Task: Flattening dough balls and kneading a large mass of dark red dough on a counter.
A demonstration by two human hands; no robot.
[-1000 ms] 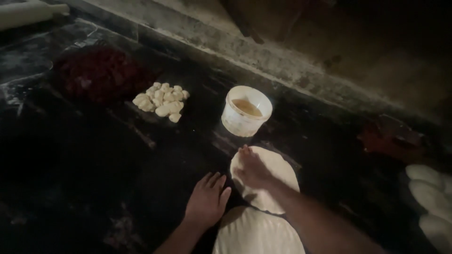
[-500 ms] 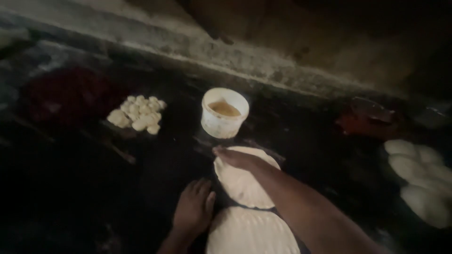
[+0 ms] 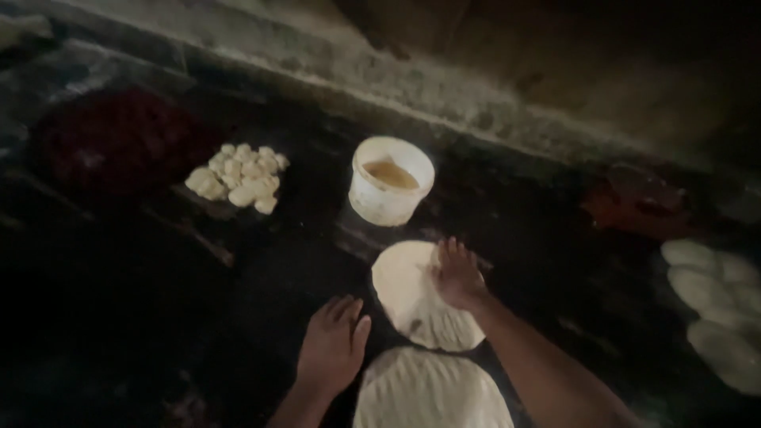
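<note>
My right hand [image 3: 457, 275] lies flat, fingers spread, on the right part of a round flattened dough disc [image 3: 412, 297] on the dark work surface. A second, larger dough disc [image 3: 432, 392] sits just below it, near the bottom edge. Resting palm-down on the dark surface, my left hand [image 3: 333, 345] is just left of both discs, close to the lower disc's edge, holding nothing. A white tub [image 3: 391, 180] with brownish liquid stands just beyond the upper disc.
A pile of several small dough balls [image 3: 236, 177] lies at the left, with a dark red round tray [image 3: 119, 143] beyond it. Several pale dough pieces [image 3: 713, 305] lie at the right edge, near a reddish object [image 3: 638, 202]. A stone ledge [image 3: 412, 79] runs along the back.
My right hand has slid from the upper left edge of the dough disc across to its right side. My left hand stays flat beside the discs. The camera has shifted slightly.
</note>
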